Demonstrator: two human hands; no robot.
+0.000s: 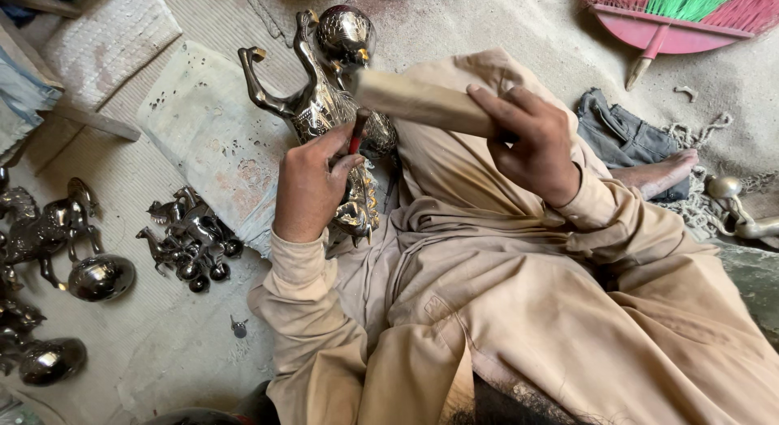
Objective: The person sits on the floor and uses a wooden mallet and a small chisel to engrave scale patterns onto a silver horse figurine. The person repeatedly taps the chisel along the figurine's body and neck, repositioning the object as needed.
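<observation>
Evidently the metal animal figure (324, 108) is kept propped on the person's lap, its long neck and raised legs pointing away over the pale cloth (207, 141) on the floor, so that its patterned flank is presented upward to the tools. It is steadied there by the left hand (310, 188), whose fingers (345, 167) are clenched around a thin red-handled punch (357, 133); the punch is held nearly upright with its tip set against the figure's body. The left wrist is bent downward and the forearm is drawn in close to the torso, which appears to lend the tool a firm brace. The right hand (531, 145) is raised beside it, its fingers wrapped around the handle of a pale wooden mallet (418, 100), the head of which is poised just above the punch. The right elbow is held out toward the side. Smaller finished metal figures (191, 242) are left in a loose cluster on the floor near the left sleeve, and a pink broom (673, 23) lies at the far right corner of the floor.
</observation>
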